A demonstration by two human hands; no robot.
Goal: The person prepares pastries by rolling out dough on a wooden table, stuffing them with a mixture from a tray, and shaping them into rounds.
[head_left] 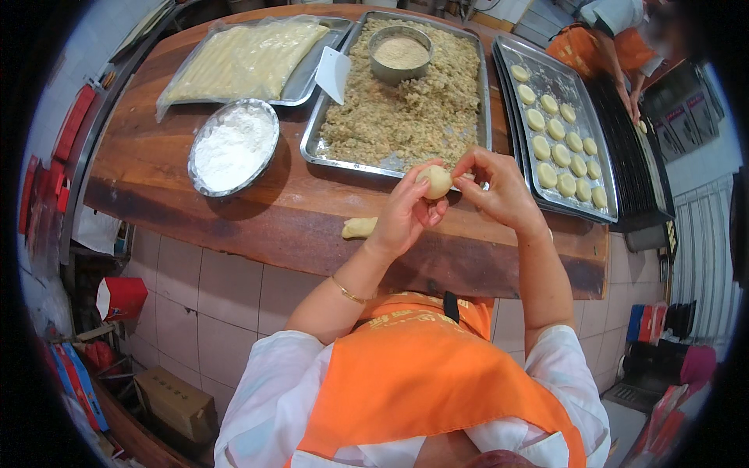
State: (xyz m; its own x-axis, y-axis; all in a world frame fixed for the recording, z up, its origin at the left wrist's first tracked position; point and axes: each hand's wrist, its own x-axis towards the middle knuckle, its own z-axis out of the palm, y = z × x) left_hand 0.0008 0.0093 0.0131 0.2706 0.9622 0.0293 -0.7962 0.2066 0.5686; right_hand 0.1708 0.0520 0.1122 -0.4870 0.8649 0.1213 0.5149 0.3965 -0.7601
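Observation:
A round, pale dough ball (438, 182) rests in the fingers of my left hand (407, 207), above the near edge of the table. Close by its right side, my right hand (499, 191) has thumb and forefinger pinched together; whatever lies between them is too small to name. Just left of my left wrist, a short piece of dough (360, 228) lies on the wood. Behind both hands is a metal tray (316, 134) spread with crumbly brownish filling (406, 117). On that filling stands a round metal bowl (399, 72) of pale crumbs.
The wooden table (148, 160) carries a foil bowl of white flour (236, 148) and a plastic-covered tray of dough strips (242, 62). A white scraper (334, 75) leans at the filling tray. Rightward, a baking tray (558, 86) holds several flattened dough rounds. A co-worker (616, 47) bends over dark trays.

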